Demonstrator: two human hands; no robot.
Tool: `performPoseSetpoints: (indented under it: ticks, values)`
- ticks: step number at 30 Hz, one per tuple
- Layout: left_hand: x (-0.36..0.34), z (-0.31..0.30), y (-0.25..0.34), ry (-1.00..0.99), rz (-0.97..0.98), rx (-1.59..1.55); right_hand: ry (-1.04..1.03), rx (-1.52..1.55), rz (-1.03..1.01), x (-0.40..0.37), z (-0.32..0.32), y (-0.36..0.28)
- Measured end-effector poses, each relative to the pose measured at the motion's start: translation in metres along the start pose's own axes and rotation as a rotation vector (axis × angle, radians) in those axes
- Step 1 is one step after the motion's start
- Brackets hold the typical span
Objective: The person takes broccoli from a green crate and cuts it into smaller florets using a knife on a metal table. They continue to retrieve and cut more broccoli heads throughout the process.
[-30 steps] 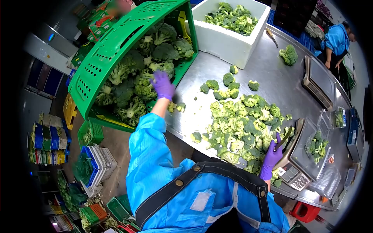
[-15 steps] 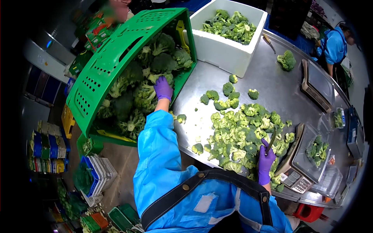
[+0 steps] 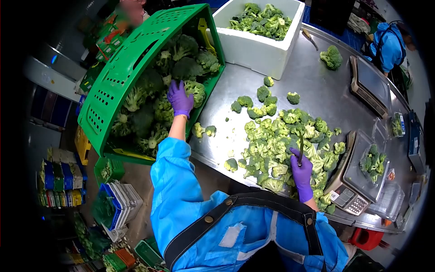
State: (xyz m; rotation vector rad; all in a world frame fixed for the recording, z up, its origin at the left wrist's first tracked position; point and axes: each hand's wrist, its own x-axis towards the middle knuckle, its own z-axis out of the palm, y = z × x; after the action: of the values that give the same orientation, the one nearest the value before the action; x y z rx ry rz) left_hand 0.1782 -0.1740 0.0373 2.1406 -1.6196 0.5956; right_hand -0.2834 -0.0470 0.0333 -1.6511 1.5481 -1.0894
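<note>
My left hand [image 3: 180, 99], in a purple glove, reaches into the tilted green crate [image 3: 118, 75] among broccoli heads [image 3: 186, 69]. Its fingers are spread against a head and not wrapped round it. My right hand [image 3: 302, 171], gloved in purple too, is closed on a knife [image 3: 301, 147] with its blade pointing up. It hovers over a pile of cut broccoli florets [image 3: 267, 147] on the steel table [image 3: 217, 97].
A white foam box [image 3: 254, 52] of florets stands behind the pile. On the right are two scales [image 3: 369, 88], one bearing a broccoli tray [image 3: 373, 163]. Another knife [image 3: 310, 39] and a broccoli head [image 3: 331, 57] lie farther back. A person in blue [image 3: 389, 47] is at upper right.
My left hand has shifted left inside the crate and its fingers have spread. My right hand with the knife has moved slightly left and up. The view has shifted a little.
</note>
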Motion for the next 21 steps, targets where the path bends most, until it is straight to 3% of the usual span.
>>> performPoseSetpoints:
  ticks: [1, 2, 5, 7, 9, 11, 13, 15, 17, 19, 21]
  values:
    - [0.007, 0.011, -0.007, -0.008, -0.029, 0.130, -0.039, -0.007, 0.018, 0.000, -0.001, -0.005]
    - [0.020, 0.014, -0.009, -0.410, -0.231, -0.003, -0.078, -0.015, 0.036, 0.000, -0.001, -0.008]
    - [0.047, 0.017, -0.016, -0.845, -0.150, 0.198, -0.027, 0.051, 0.031, -0.006, 0.001, -0.005]
    - [0.046, 0.020, -0.011, -0.805, -0.049, 0.295, -0.033, 0.090, 0.130, -0.013, 0.003, 0.005]
    - [0.049, -0.005, 0.012, -0.982, 0.013, 0.388, -0.041, 0.085, 0.117, -0.012, 0.005, -0.008]
    - [0.034, -0.018, 0.015, -0.865, 0.005, 0.353, -0.013, 0.100, 0.078, -0.013, 0.007, -0.009]
    - [0.018, -0.032, 0.003, -0.769, -0.052, -0.190, -0.046, 0.089, 0.062, -0.012, 0.009, -0.005]
    - [-0.010, -0.050, 0.015, -0.824, -0.500, -0.894, -0.115, 0.033, 0.110, -0.009, 0.010, -0.008]
    - [-0.044, -0.084, 0.049, -0.831, -0.680, -1.647, -0.195, -0.023, 0.154, -0.006, 0.013, -0.016]
    - [-0.080, -0.061, 0.054, -0.971, -0.768, -2.203, -0.226, -0.056, 0.053, -0.003, 0.017, -0.028]
    - [-0.102, -0.080, 0.094, -0.834, -0.728, -2.360, -0.254, -0.080, 0.039, -0.001, 0.017, -0.033]
